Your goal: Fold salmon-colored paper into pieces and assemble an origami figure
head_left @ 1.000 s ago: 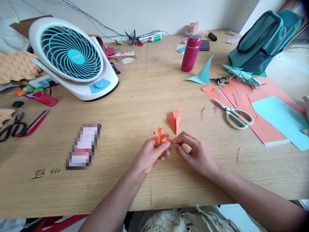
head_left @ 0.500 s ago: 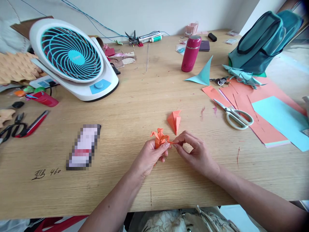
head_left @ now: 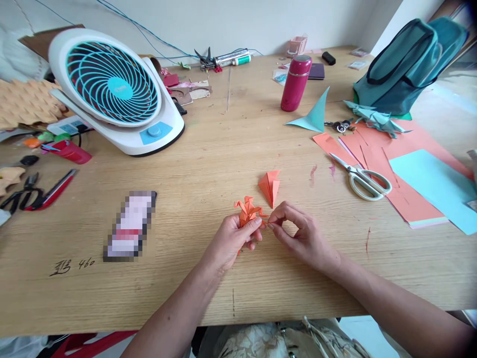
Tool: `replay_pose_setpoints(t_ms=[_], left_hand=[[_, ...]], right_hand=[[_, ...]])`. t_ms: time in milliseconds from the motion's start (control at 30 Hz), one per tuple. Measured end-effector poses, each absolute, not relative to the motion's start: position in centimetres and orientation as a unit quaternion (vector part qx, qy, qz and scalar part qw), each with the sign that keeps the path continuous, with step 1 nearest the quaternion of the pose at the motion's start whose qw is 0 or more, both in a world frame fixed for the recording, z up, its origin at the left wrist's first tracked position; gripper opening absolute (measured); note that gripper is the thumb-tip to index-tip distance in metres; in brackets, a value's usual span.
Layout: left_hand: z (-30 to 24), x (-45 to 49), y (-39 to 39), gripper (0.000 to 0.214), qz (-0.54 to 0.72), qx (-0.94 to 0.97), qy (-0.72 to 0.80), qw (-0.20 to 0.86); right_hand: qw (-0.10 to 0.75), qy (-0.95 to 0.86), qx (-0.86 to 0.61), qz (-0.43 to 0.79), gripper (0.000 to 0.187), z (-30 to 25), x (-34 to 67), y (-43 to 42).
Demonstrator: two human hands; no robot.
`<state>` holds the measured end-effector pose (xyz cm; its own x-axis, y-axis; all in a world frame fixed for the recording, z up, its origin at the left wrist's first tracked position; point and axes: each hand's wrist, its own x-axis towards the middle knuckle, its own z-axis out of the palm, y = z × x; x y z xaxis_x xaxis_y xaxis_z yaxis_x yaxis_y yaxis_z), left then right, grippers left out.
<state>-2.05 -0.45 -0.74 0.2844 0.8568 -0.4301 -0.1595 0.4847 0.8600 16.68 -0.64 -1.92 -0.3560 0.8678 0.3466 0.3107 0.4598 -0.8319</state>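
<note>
An orange origami figure point(head_left: 247, 211) with several thin curled points is pinched in my left hand point(head_left: 238, 236), low over the table. The thumb lies across its front, and the figure's lower part is mostly hidden by the fingers. From the right, my right hand point(head_left: 298, 236) pinches the tip of a thin orange strip of the same figure between thumb and forefinger. Just beyond my hands lies a second folded orange paper piece point(head_left: 270, 187), its narrow end pointing toward me; no hand touches it.
White-handled scissors point(head_left: 367, 181) rest on orange and blue paper sheets point(head_left: 436, 184) at right. Behind are a magenta flask point(head_left: 296, 83), folded blue paper point(head_left: 313, 117) and a teal bag point(head_left: 398, 64). A fan point(head_left: 119, 89), a blurred phone point(head_left: 130, 226) and a red cutter point(head_left: 55, 191) occupy the left.
My hands stay nearly in place, both still pinching the origami figure. The thin strip at my right fingertips has shifted slightly. The view has moved a little.
</note>
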Motion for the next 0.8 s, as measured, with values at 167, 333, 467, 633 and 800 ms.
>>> replay_pose_setpoints(t_ms=[167,333,467,633,800], left_hand=[[-1.2,-2.3,-0.5,0.039,0.335,0.396,0.507,0.688],[-1.6,-2.3,-0.5,0.036,0.329,0.424,0.528,0.658],[-1.6,-2.2,-0.5,0.036,0.325,0.425,0.539,0.650],[-1.2,-2.0,-0.5,0.035,0.331,0.424,0.538,0.649],[-1.1,-1.9,-0.5,0.035,0.355,0.439,0.517,0.644]], right_hand=[[0.389,-0.764,-0.381,0.345,0.012,-1.8,17.0,-0.3],[0.380,-0.763,-0.379,0.360,0.008,-1.6,17.1,-0.2],[0.383,-0.732,-0.389,0.408,0.009,-1.4,17.1,-0.1],[0.371,-0.657,-0.391,0.528,0.020,-1.8,17.0,0.2],[0.382,-0.565,-0.370,0.631,0.035,-2.6,16.7,0.6]])
